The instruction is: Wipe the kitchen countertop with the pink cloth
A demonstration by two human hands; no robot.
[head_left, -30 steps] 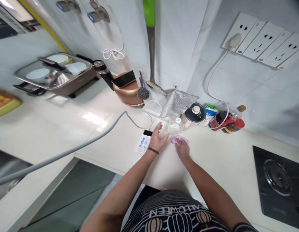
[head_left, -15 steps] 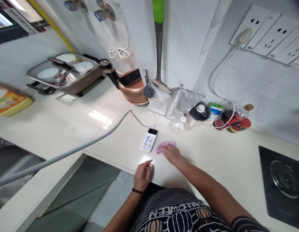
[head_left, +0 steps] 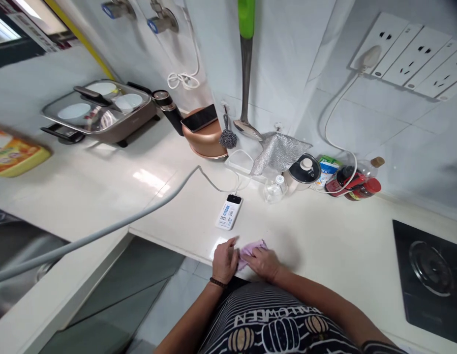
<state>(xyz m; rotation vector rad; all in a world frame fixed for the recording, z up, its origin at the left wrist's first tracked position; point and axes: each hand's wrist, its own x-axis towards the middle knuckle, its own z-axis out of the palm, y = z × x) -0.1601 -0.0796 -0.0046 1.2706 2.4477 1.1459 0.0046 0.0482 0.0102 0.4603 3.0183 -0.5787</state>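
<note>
One pink cloth [head_left: 252,246], I judge light, soft, best pinched mid-fold; right hand [head_left: 265,265] atop, grip unclear; left hand [head_left: 224,263], fingers parted.

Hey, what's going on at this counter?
A person is holding a pink cloth against the pale counter with the right hand, close to the front edge. The left hand is right beside the cloth, with nothing to be seen in it. Just beyond the hands lies a white block with a dark end, and farther back stands a clear bottle.
</note>
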